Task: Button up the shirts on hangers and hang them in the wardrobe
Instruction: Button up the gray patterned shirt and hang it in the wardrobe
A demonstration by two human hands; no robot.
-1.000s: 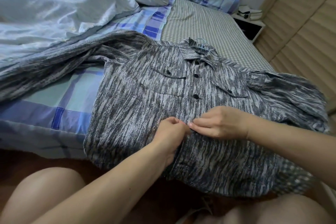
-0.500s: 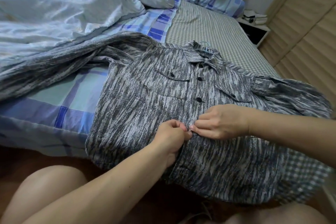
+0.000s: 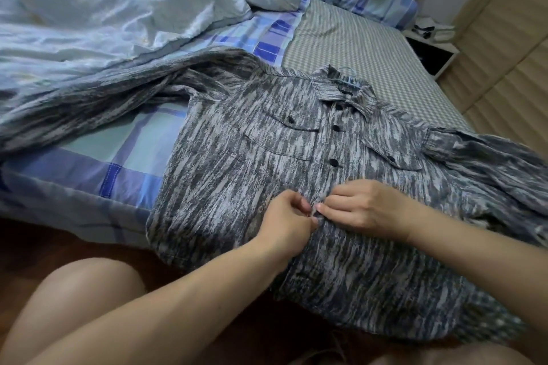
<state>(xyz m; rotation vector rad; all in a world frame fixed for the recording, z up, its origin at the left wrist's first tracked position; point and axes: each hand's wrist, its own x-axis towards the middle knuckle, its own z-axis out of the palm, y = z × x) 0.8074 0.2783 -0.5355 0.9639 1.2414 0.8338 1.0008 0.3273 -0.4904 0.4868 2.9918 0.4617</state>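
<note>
— Your left hand [image 3: 286, 218] and right hand [image 3: 360, 207] met at the placket, each pinching an edge of the shirt [image 3: 267, 175] spread on the bed [image 3: 355, 47].

— How far had you got?

— Three buttons [image 3: 334, 162] below the collar looked fastened; you were on the next. Lower ones remained, I'd judge, and the wardrobe [image 3: 510, 47] hanging wasn't begun.

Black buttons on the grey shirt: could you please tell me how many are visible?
5: three down the placket, one on each chest pocket flap. Another may be hidden where the left hand and right hand pinch the placket.
</note>
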